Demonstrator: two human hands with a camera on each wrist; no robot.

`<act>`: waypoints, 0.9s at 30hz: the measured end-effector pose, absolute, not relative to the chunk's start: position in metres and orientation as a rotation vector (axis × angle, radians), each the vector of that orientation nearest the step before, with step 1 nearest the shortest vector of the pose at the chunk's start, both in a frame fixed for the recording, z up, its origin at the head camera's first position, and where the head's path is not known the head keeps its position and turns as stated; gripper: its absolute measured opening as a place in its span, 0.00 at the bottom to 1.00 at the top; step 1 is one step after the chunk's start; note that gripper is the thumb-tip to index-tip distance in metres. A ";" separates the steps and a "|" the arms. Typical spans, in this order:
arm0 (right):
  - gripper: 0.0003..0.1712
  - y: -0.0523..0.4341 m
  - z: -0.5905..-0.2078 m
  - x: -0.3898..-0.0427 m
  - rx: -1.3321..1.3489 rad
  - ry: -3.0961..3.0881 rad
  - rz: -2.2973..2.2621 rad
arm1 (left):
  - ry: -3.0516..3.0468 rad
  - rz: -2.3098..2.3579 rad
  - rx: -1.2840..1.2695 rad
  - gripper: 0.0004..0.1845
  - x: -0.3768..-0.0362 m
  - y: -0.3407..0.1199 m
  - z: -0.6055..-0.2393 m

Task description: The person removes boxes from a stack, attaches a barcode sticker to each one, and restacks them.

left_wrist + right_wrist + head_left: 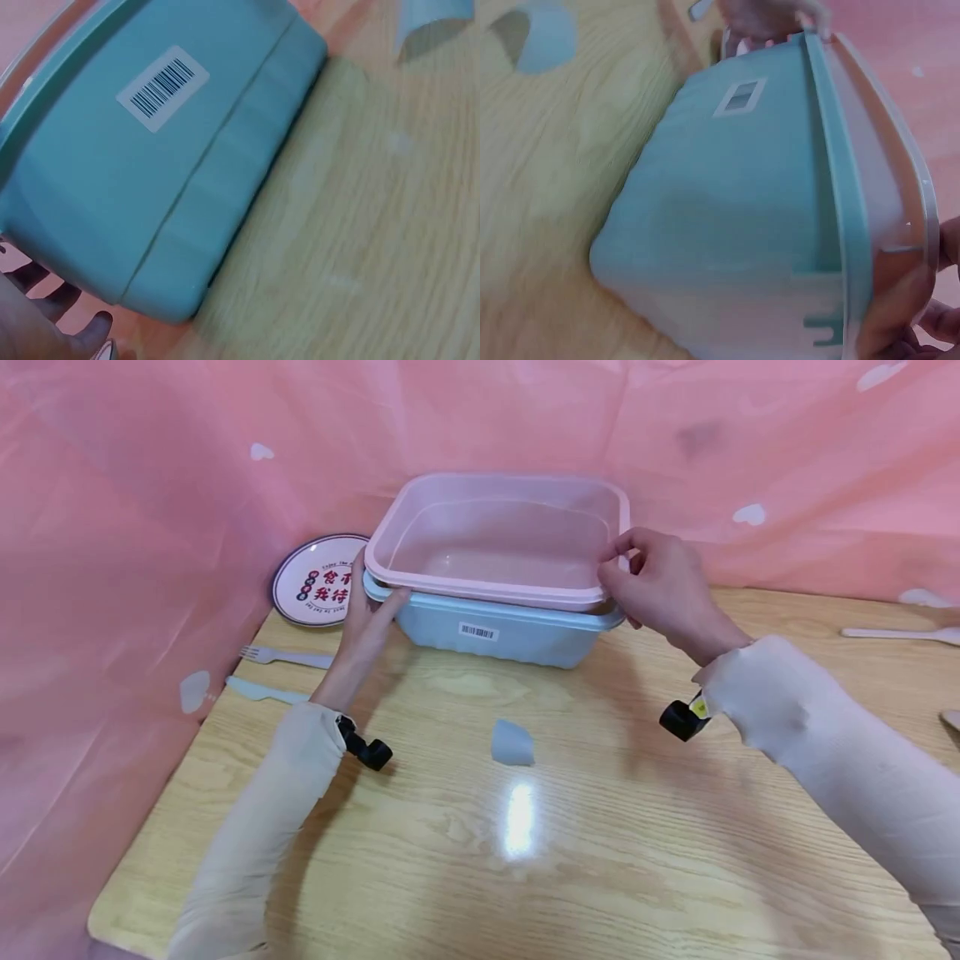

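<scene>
A pink plastic basin (495, 547) sits nested in a light blue basin (495, 625) with a barcode sticker (163, 88) on its front. At the right end its rim stands raised above the blue rim. My right hand (663, 589) pinches the pink rim at that corner, thumb and fingers curled over it. My left hand (367, 618) holds the blue basin's left end, its thumb by the front rim. In the right wrist view, a brownish strip (900, 277) shows between the two rims; what it is, I cannot tell.
A white plate (311, 581) with red lettering leans at the left, partly behind my left hand. Near it lie a fork (288, 657) and a pale blue knife (262, 691). A curved light blue piece (513, 743) lies mid-table. A white utensil (900, 634) lies far right.
</scene>
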State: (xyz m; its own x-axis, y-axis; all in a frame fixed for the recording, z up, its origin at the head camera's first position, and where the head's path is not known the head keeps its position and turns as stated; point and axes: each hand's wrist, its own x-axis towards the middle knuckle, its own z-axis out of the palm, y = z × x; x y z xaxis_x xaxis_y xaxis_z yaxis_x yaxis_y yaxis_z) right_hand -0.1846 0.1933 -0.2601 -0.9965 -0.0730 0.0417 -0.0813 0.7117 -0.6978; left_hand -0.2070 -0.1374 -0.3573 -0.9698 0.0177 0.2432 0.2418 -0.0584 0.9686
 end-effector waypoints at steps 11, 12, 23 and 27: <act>0.12 0.191 -0.267 -0.185 0.190 -2.930 0.817 | -2.056 -2.231 -0.323 0.41 -0.204 -0.142 -0.365; 0.12 0.191 -0.267 -0.185 0.197 -2.933 0.797 | -2.072 -2.223 -0.305 0.41 -0.204 -0.142 -0.366; 0.17 0.195 -0.268 -0.180 0.308 -2.968 0.772 | -2.124 -2.207 -0.226 0.40 -0.200 -0.144 -0.362; 0.20 0.204 -0.266 -0.168 0.299 -2.914 0.927 | -2.117 -2.114 -0.237 0.39 -0.194 -0.153 -0.352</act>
